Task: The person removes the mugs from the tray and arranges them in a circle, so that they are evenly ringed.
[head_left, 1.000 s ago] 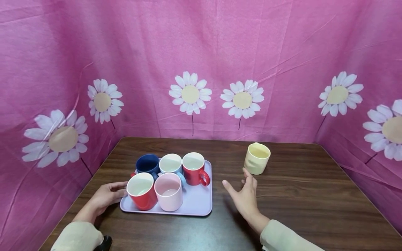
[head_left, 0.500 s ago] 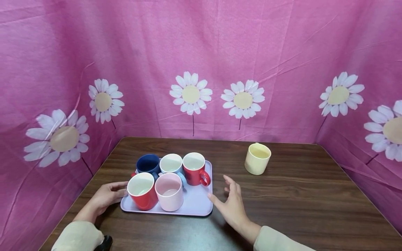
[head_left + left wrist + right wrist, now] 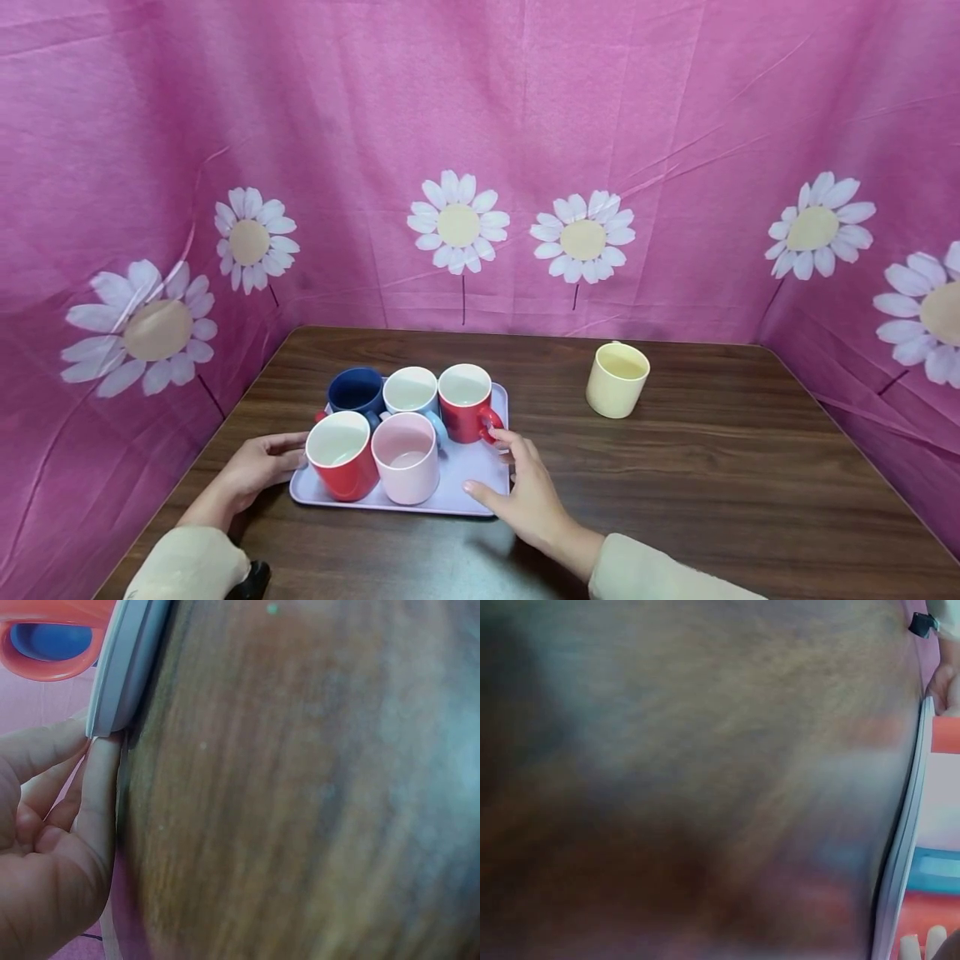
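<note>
In the head view, a lilac tray bears a navy mug, a light blue mug, a red mug with its handle to the right, a front red mug and a pink mug. My left hand grips the tray's left edge; the left wrist view shows its fingers above and below the rim. My right hand is spread at the tray's right edge, fingertips close to the red mug's handle. Whether they touch it, I cannot tell.
A yellow mug stands on the wooden table, to the right of the tray. Pink cloth printed with white daisies hangs behind the table and along both sides.
My right hand has moved from near the yellow mug leftward to the tray's right edge. The left hand stays at the tray; the mugs have not moved.
</note>
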The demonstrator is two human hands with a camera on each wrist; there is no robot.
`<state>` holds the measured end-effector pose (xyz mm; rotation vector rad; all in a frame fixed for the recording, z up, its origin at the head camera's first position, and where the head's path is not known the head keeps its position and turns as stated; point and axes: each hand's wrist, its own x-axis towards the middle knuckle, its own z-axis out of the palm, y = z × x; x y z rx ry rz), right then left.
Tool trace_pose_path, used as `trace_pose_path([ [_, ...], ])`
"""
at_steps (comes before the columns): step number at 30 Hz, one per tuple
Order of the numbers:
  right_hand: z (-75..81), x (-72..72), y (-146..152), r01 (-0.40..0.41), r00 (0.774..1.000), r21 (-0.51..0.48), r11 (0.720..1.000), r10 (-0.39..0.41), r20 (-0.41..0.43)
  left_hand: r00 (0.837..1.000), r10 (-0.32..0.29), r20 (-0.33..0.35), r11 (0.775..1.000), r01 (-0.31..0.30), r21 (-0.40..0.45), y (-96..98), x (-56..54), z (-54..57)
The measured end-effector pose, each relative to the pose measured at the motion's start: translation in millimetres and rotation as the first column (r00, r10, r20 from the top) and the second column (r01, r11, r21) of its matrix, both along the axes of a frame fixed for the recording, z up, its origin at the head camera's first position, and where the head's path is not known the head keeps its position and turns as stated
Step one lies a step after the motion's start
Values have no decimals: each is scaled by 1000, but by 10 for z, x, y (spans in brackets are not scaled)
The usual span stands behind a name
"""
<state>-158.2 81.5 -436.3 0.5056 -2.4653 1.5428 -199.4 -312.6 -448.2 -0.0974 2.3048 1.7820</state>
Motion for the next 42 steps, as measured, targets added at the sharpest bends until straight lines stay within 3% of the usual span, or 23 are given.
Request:
trace_pose_path([
  [9, 32, -125, -129, -169, 985, 19, 985, 170, -9, 1000, -5, -2, 1000, 5, 11, -4, -9, -20],
  [17, 57, -256, -274, -274, 957, 59, 960, 278, -80, 1000, -7, -1, 1000, 7, 7, -10, -14, -32],
  [28, 81, -351, -453, -234, 967, 92, 968, 241, -77, 1000, -8, -11, 1000, 8, 14, -9, -6, -36],
  [42, 106, -370, -682, -116, 986, 185, 976, 136, -100, 1000, -5, -7, 1000, 5, 13, -1, 2, -13],
])
